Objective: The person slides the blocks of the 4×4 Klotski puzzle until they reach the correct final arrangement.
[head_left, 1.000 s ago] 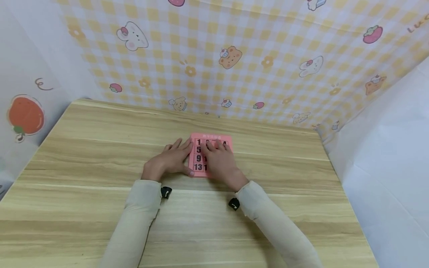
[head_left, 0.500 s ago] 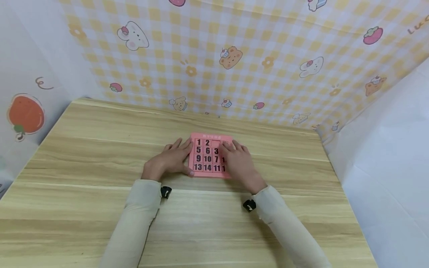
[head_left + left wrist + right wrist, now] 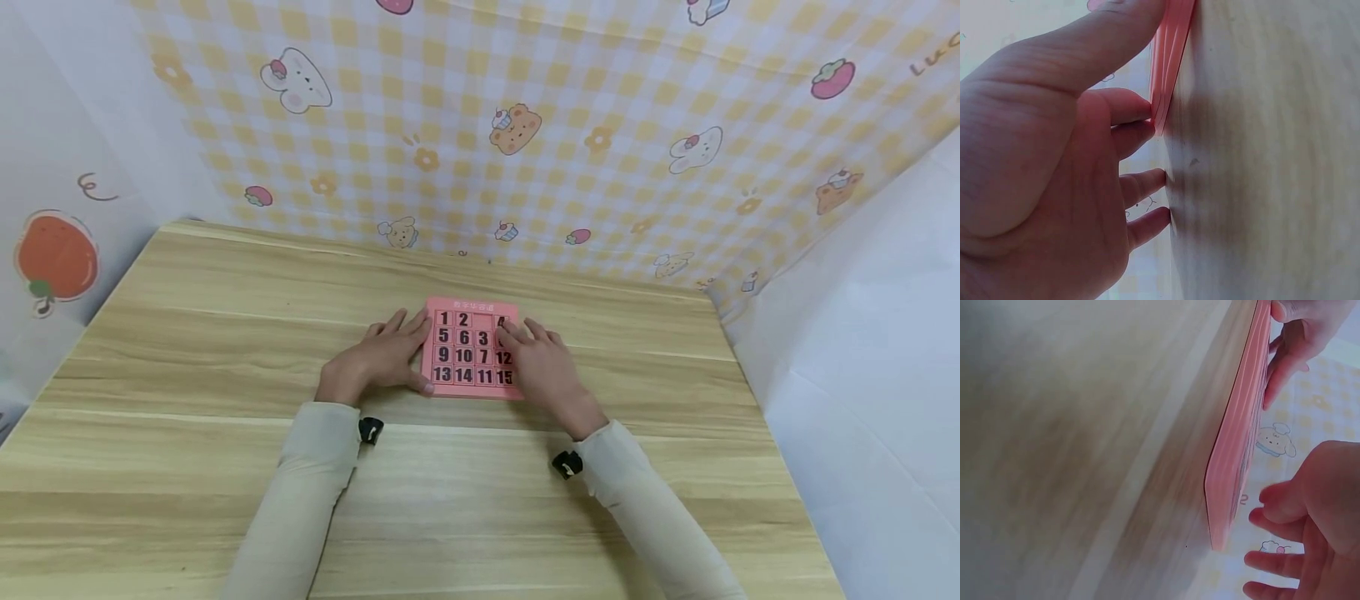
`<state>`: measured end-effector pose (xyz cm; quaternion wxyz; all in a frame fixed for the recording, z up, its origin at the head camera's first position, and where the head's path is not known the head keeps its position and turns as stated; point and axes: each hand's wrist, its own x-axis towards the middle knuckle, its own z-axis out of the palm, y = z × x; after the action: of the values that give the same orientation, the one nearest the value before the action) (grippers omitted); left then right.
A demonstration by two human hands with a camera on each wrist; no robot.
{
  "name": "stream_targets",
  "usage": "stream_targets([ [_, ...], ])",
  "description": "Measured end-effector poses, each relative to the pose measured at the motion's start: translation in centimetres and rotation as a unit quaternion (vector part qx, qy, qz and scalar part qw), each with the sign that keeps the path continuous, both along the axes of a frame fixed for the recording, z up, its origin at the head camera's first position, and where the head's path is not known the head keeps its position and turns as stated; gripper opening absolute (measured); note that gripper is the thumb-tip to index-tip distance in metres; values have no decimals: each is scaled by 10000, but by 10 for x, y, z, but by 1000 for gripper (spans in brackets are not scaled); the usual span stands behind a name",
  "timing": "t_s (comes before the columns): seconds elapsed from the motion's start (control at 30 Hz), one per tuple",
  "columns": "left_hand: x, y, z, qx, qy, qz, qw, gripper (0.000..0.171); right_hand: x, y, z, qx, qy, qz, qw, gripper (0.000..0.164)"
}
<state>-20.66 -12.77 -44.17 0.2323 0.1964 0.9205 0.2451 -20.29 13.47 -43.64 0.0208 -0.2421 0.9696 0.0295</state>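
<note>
A pink number sliding puzzle (image 3: 472,391) lies flat on the wooden table. Its top row reads 1, 2, a bare slot, then the 4 tile (image 3: 501,322); the 3 tile (image 3: 483,338) sits right below the slot. My left hand (image 3: 378,358) rests along the left side, fingers spread, thumb at the near left corner. In the left wrist view, two fingertips touch the puzzle's edge (image 3: 1169,69). My right hand (image 3: 546,371) lies over the right side with fingers extended, the index fingertip on the right column below the 4, hiding the tile there.
The wood-grain table (image 3: 225,467) stretches out around the puzzle. Behind it hangs a yellow checked cloth (image 3: 450,125) with cartoon prints. White sheeting (image 3: 885,350) stands at the right, and a printed white panel (image 3: 112,125) at the left.
My right hand has moved right from the middle of the puzzle to its right column, uncovering the middle tiles, the slot and the 4. My left hand has stayed in place.
</note>
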Motion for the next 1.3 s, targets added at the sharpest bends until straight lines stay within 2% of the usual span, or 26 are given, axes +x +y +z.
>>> stream_targets([
  [0.23,0,0,1,-18,35,-39,10000,113,8,-3,0,169,-132,481,9986,48],
  [0.37,0,0,1,3,45,-42,10000,113,11,-5,-2,274,-183,592,9977,48],
  [1.3,0,1,1,101,-7,6,9999,112,3,-13,-5,417,-184,493,9977,48],
])
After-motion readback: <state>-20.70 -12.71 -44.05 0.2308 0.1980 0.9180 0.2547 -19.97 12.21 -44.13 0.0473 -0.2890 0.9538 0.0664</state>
